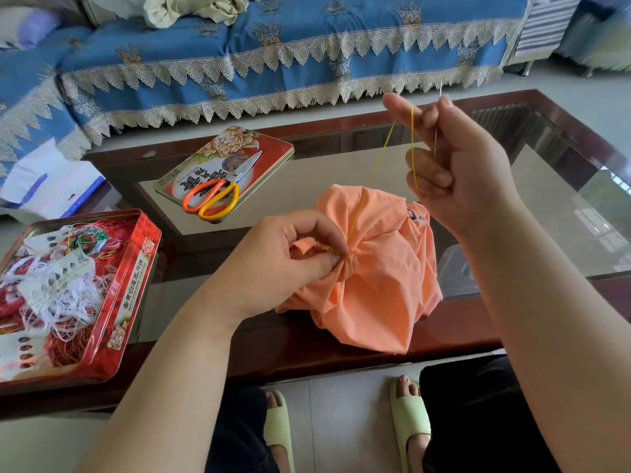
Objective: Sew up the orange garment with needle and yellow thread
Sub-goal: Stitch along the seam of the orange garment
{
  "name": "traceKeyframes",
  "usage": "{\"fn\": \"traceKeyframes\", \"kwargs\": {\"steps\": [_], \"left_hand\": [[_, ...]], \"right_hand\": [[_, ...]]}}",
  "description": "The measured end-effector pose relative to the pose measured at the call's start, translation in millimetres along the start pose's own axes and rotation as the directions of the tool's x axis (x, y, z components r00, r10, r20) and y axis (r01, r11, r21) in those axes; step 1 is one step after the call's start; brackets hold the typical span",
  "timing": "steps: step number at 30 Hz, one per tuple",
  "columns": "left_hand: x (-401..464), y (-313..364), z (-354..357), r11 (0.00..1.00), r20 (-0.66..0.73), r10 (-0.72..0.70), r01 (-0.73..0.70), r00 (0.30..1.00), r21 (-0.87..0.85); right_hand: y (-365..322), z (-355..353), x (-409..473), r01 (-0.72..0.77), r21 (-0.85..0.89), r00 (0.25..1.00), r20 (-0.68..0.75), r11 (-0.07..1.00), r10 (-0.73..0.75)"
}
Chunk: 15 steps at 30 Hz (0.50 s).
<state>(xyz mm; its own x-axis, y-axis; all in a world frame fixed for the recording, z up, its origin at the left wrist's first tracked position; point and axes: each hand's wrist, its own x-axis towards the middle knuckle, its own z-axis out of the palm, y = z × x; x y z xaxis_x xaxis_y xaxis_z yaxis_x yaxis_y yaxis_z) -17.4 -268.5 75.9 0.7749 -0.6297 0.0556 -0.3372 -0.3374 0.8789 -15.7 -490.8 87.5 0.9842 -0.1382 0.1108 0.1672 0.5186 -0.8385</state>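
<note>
Fingers of raised right hand [454, 165] curled round yellow thread [379, 158], left hand [290, 257] pinching orange garment [375, 268].

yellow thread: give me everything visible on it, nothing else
The yellow thread is a thin bright strand, pulled fairly straight. It rises from the bunched spot on the orange garment pinched by the left hand, slanting up and right to the raised right hand. There it loops over the extended finger and runs down across the curled fingers. The needle, thin and metallic, is pinched upright in that hand; the thread's join to it is too fine to make out.
</note>
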Motion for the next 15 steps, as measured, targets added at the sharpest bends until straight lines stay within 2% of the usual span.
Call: {"fn": "traceKeyframes", "kwargs": {"steps": [8, 12, 15], "left_hand": [[0, -1, 4, 0.999, -0.020, -0.004, 0.005, 1.000, 0.049], [1, -5, 3, 0.997, -0.040, -0.044, 0.047, 0.998, 0.068], [2, -6, 3, 0.998, -0.062, -0.059, 0.059, 0.996, 0.000]], "right_hand": [[-2, 5, -4, 0.163, -0.073, 0.984, -0.064, 0.984, -0.168], [-5, 11, -8, 0.253, -0.259, 0.958, -0.069, 0.932, -0.280], [-2, 18, -11, 0.239, -0.421, 0.958, -0.044, 0.875, -0.283]]}}
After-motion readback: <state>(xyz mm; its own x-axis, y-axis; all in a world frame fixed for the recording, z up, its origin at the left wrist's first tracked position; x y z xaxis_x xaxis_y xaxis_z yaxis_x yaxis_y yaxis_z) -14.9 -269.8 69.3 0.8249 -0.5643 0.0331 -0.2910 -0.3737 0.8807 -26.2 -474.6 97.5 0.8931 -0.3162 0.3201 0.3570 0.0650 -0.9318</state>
